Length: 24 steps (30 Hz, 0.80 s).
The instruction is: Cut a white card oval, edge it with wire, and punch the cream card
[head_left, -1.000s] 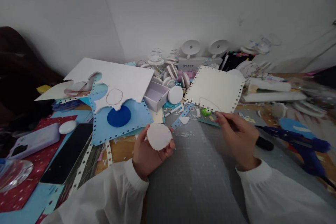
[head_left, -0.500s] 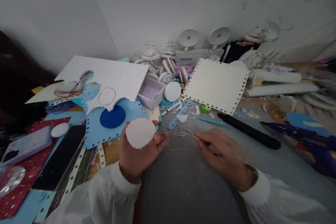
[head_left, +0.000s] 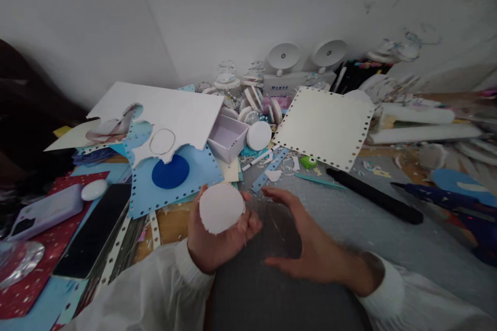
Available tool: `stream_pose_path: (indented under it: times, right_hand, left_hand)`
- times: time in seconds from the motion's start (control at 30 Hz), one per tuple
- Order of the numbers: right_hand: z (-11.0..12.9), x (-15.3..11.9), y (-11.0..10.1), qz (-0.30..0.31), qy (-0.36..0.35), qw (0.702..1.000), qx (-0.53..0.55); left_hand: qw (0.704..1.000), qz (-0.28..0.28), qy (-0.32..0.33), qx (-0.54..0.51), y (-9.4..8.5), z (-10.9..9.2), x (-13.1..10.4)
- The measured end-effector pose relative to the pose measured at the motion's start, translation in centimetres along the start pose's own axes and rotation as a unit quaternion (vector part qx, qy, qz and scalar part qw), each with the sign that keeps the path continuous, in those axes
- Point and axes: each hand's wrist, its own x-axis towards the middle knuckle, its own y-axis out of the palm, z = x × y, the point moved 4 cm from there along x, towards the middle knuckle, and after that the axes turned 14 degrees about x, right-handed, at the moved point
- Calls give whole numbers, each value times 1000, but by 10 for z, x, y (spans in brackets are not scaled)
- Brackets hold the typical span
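While your left hand (head_left: 220, 246) cups a rough-edged white disc (head_left: 221, 208) just below the middle of the head view, fingers curled around it, your right hand (head_left: 316, 249) is spread wide at lower right of centre, thumb and fingertips well apart, over the grey mat (head_left: 248, 297).
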Motion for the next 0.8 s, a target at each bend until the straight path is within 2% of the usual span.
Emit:
stream_pose_path:
  times: [0.13,0.4,0.57,0.67,0.8]
  right_hand:
    - [-9,-1,12,47,23,998,25]
    - [-10,-1,18,51,16,996,77]
    - [-2,-1,11,51,32,991,116]
    - [0,0,2,31,35,988,149]
    - [-5,3,-8,7,21,961,275]
  left_hand:
    - [1000,27,-3,4,6,5,-1]
    - [998,62,9,-11,13,8,-1]
    - [997,82,-4,-8,9,4,-2]
    - [997,72,4,17,5,-2,-2]
    - [998,57,10,40,-1,-6,-3]
